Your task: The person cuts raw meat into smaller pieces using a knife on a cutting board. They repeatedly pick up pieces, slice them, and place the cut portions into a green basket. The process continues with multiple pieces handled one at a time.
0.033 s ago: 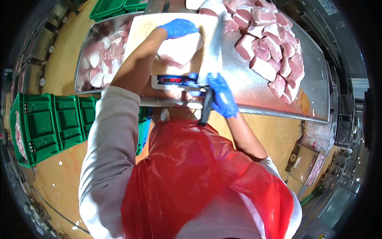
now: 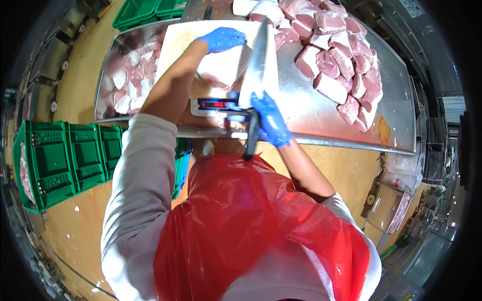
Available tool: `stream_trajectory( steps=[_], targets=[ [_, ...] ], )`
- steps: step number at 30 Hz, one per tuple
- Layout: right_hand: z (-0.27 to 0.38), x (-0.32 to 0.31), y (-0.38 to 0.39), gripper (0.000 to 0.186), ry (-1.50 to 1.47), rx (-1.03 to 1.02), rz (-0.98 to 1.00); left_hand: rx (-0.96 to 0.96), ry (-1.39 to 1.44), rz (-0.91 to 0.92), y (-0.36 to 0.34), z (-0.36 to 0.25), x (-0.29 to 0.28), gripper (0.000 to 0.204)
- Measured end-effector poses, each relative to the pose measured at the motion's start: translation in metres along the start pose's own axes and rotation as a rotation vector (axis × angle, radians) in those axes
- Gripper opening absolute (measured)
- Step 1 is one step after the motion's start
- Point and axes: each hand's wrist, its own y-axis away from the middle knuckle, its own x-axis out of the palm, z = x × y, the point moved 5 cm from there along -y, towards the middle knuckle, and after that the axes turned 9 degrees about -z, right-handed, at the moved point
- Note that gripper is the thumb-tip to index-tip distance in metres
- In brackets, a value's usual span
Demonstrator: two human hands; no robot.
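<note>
My left hand (image 2: pixel 223 40), in a blue glove, lies flat along the far edge of a large piece of raw pork (image 2: pixel 221 66), fingers stretched out. The meat rests on a pale cutting board (image 2: pixel 176 42). In my right hand (image 2: pixel 271 120), also blue-gloved, the fingers are closed round a large knife (image 2: pixel 257 65) with a black handle. Its long blade points away from me, at the right end of the meat; whether it touches the meat I cannot tell. Near the board's front edge sits a small scale with a lit red display (image 2: pixel 215 105).
Several cut pork pieces (image 2: pixel 331 85) are heaped on the steel table (image 2: pixel 296 110) at the right. A metal tub (image 2: pixel 106 95) of meat trimmings stands left of the board. Green crates (image 2: pixel 55 155) stand at the left, and more green crates (image 2: pixel 138 12) at the far left.
The knife has moved left, its blade tilting toward the right end of the meat. My right hand has shifted slightly left with it. My left hand stays on the meat.
</note>
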Motion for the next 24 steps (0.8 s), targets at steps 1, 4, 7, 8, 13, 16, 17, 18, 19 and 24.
stream_trajectory(
  steps=[1,4,7,8,13,16,17,18,19,24],
  targets=[
    [-0.017,-0.002,-0.021,0.026,0.014,-0.021,0.090,-0.011,0.020,-0.043,0.003,-0.001,-0.003,0.045],
    [-0.033,0.013,-0.059,0.030,0.116,-0.304,-0.036,-0.135,0.021,-0.095,0.034,0.024,-0.011,0.044],
    [0.023,-0.004,-0.073,0.028,0.691,-0.653,-0.280,-0.355,0.002,-0.240,0.118,0.069,-0.023,0.044],
    [0.048,-0.009,-0.080,0.027,0.627,-0.702,-0.250,-0.379,0.047,-0.218,0.147,0.067,-0.028,0.043],
    [0.085,0.018,-0.075,0.026,0.665,-0.489,-0.081,-0.566,0.319,-1.028,0.275,-0.007,-0.007,0.017],
    [0.039,0.055,-0.055,0.025,1.367,-0.747,-0.044,-0.587,0.413,-1.140,0.268,-0.065,0.001,0.023],
    [0.020,0.066,-0.062,0.023,1.516,-0.892,0.046,-0.586,0.345,-1.187,0.259,-0.064,-0.002,0.023],
    [0.001,0.078,-0.061,0.018,1.591,-0.886,0.111,-0.597,0.278,-1.220,0.257,-0.067,-0.001,0.024],
    [-0.017,0.090,-0.060,0.017,1.665,-0.879,0.174,-0.607,0.213,-1.249,0.256,-0.069,0.000,0.024],
    [-0.049,0.130,-0.075,0.020,1.758,-0.797,0.248,-0.656,0.299,-1.266,0.258,-0.051,0.009,0.010]
  ],
)
